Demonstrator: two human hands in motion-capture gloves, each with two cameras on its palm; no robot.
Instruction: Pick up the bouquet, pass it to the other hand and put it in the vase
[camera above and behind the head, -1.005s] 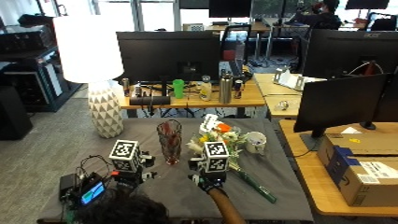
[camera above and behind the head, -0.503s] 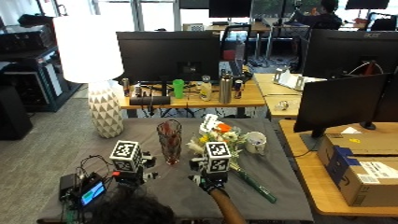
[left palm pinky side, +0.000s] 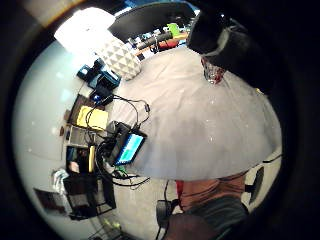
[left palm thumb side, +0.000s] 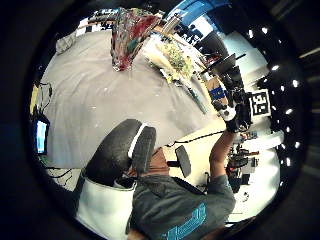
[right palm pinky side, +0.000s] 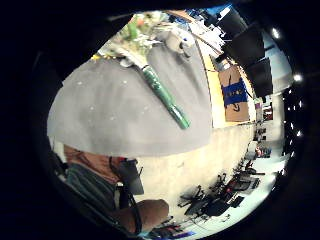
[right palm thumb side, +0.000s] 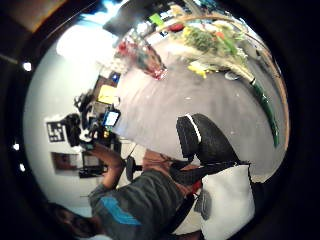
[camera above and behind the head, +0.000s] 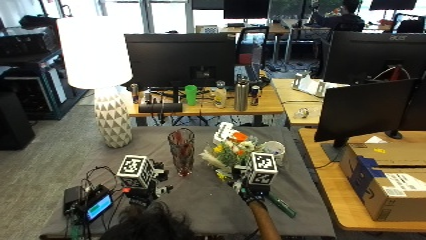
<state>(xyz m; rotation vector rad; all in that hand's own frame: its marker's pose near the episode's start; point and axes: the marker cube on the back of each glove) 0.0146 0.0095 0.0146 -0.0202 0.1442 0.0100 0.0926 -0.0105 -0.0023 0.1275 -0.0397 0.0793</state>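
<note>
The bouquet (camera above and behind the head: 229, 150) lies on the grey tablecloth (camera above and behind the head: 200, 200); its flowers are yellow, orange and white, and its green-wrapped stems (camera above and behind the head: 283, 205) point toward the table's near right corner. The empty glass vase (camera above and behind the head: 181, 150) stands upright just left of the flowers. My right hand (camera above and behind the head: 249, 192) hovers over the stem end with nothing in it. Its palm views show the bouquet (right palm pinky side: 165, 95) (right palm thumb side: 210, 42) flat on the cloth, apart from the hand. My left hand (camera above and behind the head: 143, 192) hangs above the cloth, nearer than the vase (left palm thumb side: 127, 35), and holds nothing.
A white mug (camera above and behind the head: 271, 148) stands right of the flowers. A small lit screen with cables (camera above and behind the head: 100, 206) sits at the near left corner. A tall white lamp (camera above and behind the head: 100, 75) stands at the far left. A cardboard box (camera above and behind the head: 393, 185) lies on the desk to the right.
My right hand has shifted a little right and nearer, from over the flowers toward the stems. The left hand has barely moved. Bouquet and vase stay where they were.
</note>
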